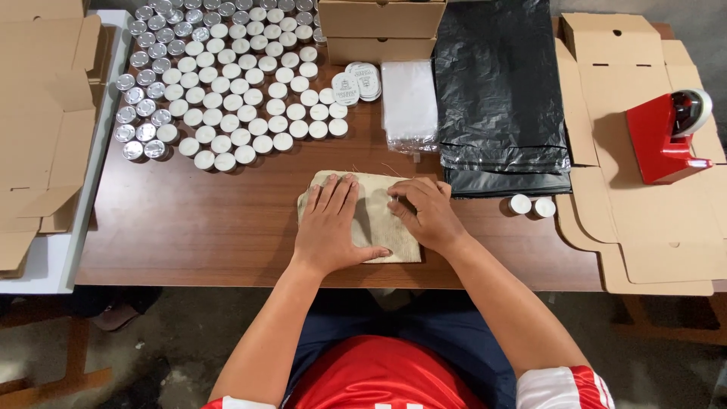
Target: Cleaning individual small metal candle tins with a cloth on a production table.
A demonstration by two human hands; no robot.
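Wooden table (189,227) holds rows of tea lights (235,91); closed cardboard boxes (381,30) hide their contents. Left hand (329,223), flat and spread, and right hand (428,212), seemingly pinching, press a cloth pouch (375,220).

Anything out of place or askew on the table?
Two tealight candles sit alone by the black plastic bags, apart from the main candle batch. Loose threads stick out at the burlap pouch's top edge. Otherwise tidy.
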